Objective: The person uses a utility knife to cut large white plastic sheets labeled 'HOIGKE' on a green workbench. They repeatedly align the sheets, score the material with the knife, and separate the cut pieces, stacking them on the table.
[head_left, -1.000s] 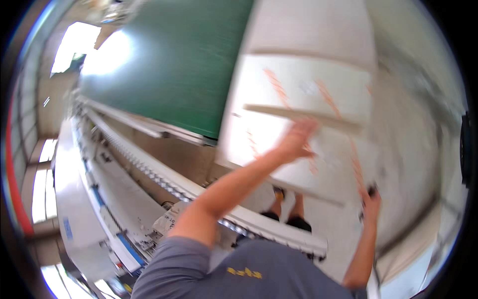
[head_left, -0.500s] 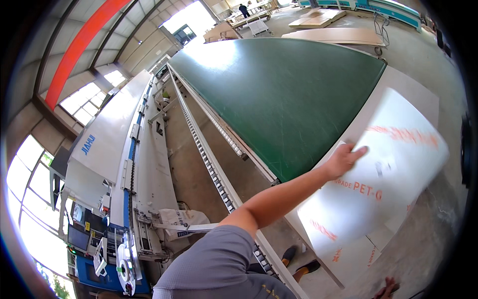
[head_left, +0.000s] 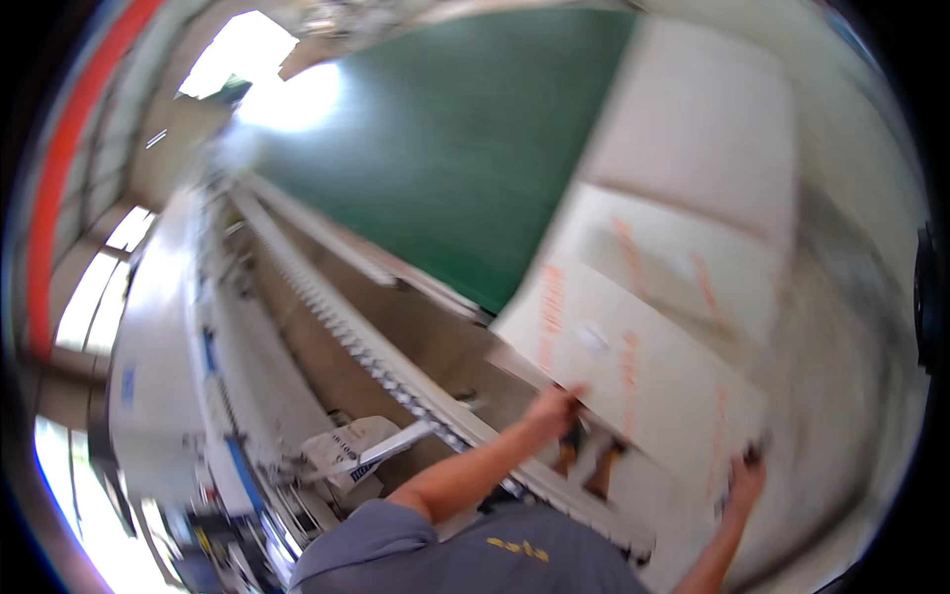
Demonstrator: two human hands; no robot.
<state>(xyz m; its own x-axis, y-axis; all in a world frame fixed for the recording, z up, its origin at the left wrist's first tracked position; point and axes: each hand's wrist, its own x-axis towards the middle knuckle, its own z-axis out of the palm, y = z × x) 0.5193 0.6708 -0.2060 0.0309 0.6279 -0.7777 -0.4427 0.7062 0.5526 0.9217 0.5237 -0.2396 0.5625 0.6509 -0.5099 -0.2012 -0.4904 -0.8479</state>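
White orange-printed sheet (head_left: pixel 638 361) lying flatter than moments ago, overlapping second printed sheet (head_left: pixel 737 267); my left hand (head_left: pixel 555 412) pinching near edge, probably keeping it steerable; right hand (head_left: pixel 744 482) nearing corner, blur hiding its grip.

A green table (head_left: pixel 465 139) fills the far middle, with white glare (head_left: pixel 292 97) on its far left end. Beyond that, a bright opening (head_left: pixel 237 54) breaks the beige wall (head_left: pixel 143 178). A red beam (head_left: pixel 74 148) curves down the left side beside bright windows (head_left: pixel 91 302); a long pale machine (head_left: pixel 158 356) stands nearer. Grey floor (head_left: pixel 841 327) spreads right, blurred.
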